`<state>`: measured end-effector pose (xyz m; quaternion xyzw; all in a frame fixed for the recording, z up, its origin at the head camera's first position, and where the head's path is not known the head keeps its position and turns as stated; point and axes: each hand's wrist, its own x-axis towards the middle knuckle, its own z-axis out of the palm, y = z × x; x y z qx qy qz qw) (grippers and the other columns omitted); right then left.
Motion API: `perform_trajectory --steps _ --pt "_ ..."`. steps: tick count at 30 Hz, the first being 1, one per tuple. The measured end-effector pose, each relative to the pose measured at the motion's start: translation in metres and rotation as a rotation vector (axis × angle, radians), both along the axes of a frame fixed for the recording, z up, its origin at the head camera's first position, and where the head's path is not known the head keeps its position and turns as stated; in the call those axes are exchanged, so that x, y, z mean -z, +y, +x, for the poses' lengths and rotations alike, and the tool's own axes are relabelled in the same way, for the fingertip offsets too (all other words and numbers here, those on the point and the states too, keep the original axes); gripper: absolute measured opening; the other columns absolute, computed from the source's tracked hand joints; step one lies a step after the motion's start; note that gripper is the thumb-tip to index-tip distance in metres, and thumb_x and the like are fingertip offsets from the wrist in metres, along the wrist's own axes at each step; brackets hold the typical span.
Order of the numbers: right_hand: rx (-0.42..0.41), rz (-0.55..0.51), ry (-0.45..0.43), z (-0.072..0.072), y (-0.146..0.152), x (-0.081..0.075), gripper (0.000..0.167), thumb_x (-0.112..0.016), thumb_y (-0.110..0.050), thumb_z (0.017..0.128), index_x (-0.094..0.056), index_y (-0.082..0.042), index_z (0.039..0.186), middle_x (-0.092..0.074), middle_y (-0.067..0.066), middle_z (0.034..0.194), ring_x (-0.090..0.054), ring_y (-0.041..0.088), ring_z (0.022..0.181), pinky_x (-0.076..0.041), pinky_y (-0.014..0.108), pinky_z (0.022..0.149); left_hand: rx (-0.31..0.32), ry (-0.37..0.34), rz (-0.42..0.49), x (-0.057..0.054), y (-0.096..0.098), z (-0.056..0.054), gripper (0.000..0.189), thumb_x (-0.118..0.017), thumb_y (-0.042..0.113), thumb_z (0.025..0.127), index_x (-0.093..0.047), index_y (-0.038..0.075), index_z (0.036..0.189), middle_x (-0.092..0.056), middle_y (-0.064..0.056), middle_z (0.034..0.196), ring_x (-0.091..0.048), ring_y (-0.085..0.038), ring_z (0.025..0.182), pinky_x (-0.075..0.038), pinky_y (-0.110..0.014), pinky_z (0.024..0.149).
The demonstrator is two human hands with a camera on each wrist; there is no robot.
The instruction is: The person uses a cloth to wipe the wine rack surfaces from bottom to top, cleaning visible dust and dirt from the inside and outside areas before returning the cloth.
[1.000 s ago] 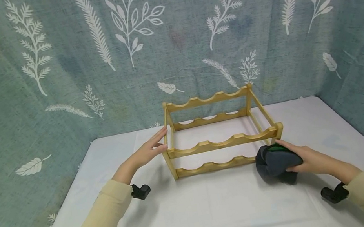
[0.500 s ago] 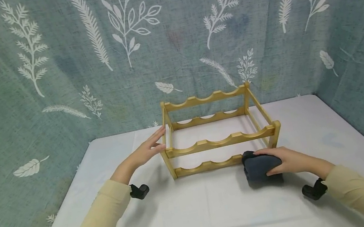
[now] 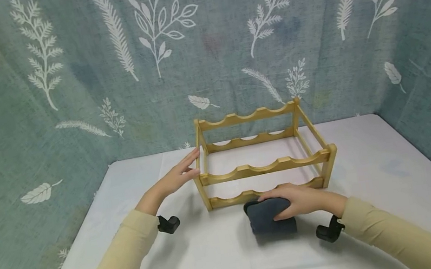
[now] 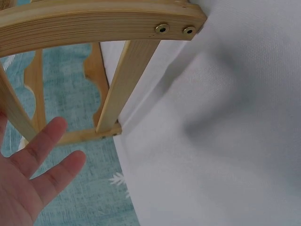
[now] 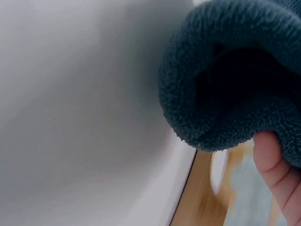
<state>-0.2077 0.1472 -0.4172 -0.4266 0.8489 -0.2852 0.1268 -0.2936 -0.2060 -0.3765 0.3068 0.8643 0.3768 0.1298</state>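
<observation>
A wooden wine rack point(image 3: 265, 167) with scalloped rails stands on the white table. My left hand point(image 3: 175, 177) rests at its left end, fingers extended along the upper side rail. In the left wrist view, spread fingers point(image 4: 44, 141) show beside the rack's wooden frame point(image 4: 94, 26). In front of the lower front rail, my right hand point(image 3: 295, 199) grips a folded dark blue cloth point(image 3: 268, 217), thumb on the near side and fingers over the top. Seen from the right wrist, the cloth point(image 5: 188, 94) is fluffy and curled round a dark hollow.
The white table point(image 3: 218, 261) reaches back to a green-blue curtain point(image 3: 208, 60) printed with white leaves, which also closes off both sides. A small black device sits at each wrist.
My right hand has moved left along the rack's front with the cloth, from the right front corner to about the middle. My left hand has stayed at the rack's left end.
</observation>
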Motion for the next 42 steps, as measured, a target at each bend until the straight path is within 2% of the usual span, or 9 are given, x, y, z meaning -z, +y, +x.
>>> perform_trajectory --steps 4,9,13,16,22,31,34,37,42 --pt "-0.039 -0.041 0.041 -0.007 -0.039 0.003 0.055 -0.066 -0.035 0.084 -0.048 -0.019 0.133 -0.056 0.001 0.127 -0.055 0.016 0.111 -0.046 0.034 0.090 0.009 -0.010 0.001 -0.002 0.004 -0.003 0.061 -0.041 0.032 0.098 -0.010 0.019 0.149 0.001 -0.001 0.155 -0.006 -0.027 0.141 -0.023 -0.054 0.105" --pt "-0.039 -0.108 0.099 -0.019 -0.083 0.005 0.056 -0.070 -0.029 0.081 -0.049 -0.015 0.132 -0.055 0.005 0.129 -0.054 0.018 0.114 -0.044 0.032 0.093 0.020 -0.008 -0.006 0.000 0.008 -0.005 0.060 -0.040 0.030 0.098 -0.010 0.019 0.149 0.001 -0.002 0.155 -0.007 -0.028 0.140 -0.023 -0.054 0.105" --pt "-0.036 -0.023 0.137 -0.022 -0.100 0.009 0.055 -0.069 -0.028 0.082 -0.049 -0.017 0.132 -0.055 0.004 0.129 -0.054 0.017 0.115 -0.043 0.030 0.094 0.023 -0.007 -0.005 0.002 0.009 -0.005 0.060 -0.040 0.031 0.098 -0.011 0.019 0.149 0.000 -0.002 0.155 -0.008 -0.027 0.140 -0.024 -0.054 0.105" --pt "-0.004 0.035 0.136 -0.022 -0.095 0.013 0.055 -0.069 -0.027 0.083 -0.049 -0.017 0.133 -0.055 0.005 0.129 -0.054 0.019 0.114 -0.043 0.032 0.094 0.013 -0.012 -0.010 0.002 0.009 -0.005 0.061 -0.041 0.034 0.098 -0.011 0.020 0.149 0.000 0.000 0.155 -0.008 -0.025 0.141 -0.025 -0.053 0.105" --pt "0.105 0.050 0.143 -0.021 -0.053 0.015 0.053 -0.069 -0.023 0.083 -0.049 -0.014 0.132 -0.058 0.010 0.123 -0.057 0.026 0.108 -0.047 0.039 0.089 0.009 -0.009 -0.008 0.000 0.010 -0.004 0.061 -0.042 0.030 0.098 -0.011 0.020 0.149 0.001 0.003 0.155 -0.007 -0.024 0.141 -0.024 -0.052 0.106" --pt "0.177 0.140 0.330 0.002 0.035 0.009 0.055 -0.075 -0.014 0.076 -0.053 -0.012 0.127 -0.062 0.006 0.099 -0.061 0.023 0.090 -0.051 0.033 0.073 0.008 -0.013 -0.001 0.003 0.005 -0.003 0.060 -0.040 0.030 0.098 -0.010 0.022 0.149 0.002 0.002 0.155 -0.006 -0.026 0.141 -0.023 -0.053 0.105" --pt "0.201 0.179 0.361 0.009 0.067 0.006 0.057 -0.076 -0.011 0.074 -0.053 -0.011 0.126 -0.061 0.006 0.097 -0.061 0.023 0.086 -0.052 0.031 0.068 0.004 -0.017 0.008 0.004 0.003 -0.003 0.059 -0.040 0.027 0.099 -0.010 0.022 0.149 0.002 0.001 0.155 -0.007 -0.027 0.140 -0.023 -0.054 0.105" --pt "0.224 0.185 0.377 0.016 0.100 0.003 0.058 -0.076 -0.009 0.072 -0.053 -0.010 0.125 -0.061 0.007 0.097 -0.061 0.024 0.085 -0.052 0.031 0.066 0.006 -0.010 0.004 0.004 0.001 -0.003 0.059 -0.039 0.028 0.099 -0.009 0.021 0.149 0.002 0.000 0.155 -0.007 -0.027 0.140 -0.023 -0.054 0.105" --pt "0.252 0.121 0.403 0.021 0.146 0.005 0.062 -0.078 -0.002 0.067 -0.053 -0.008 0.123 -0.060 0.005 0.096 -0.061 0.026 0.085 -0.051 0.032 0.065 0.000 -0.004 0.012 0.002 0.000 -0.001 0.059 -0.040 0.027 0.098 -0.010 0.020 0.149 0.001 0.000 0.155 -0.007 -0.027 0.140 -0.024 -0.054 0.104"
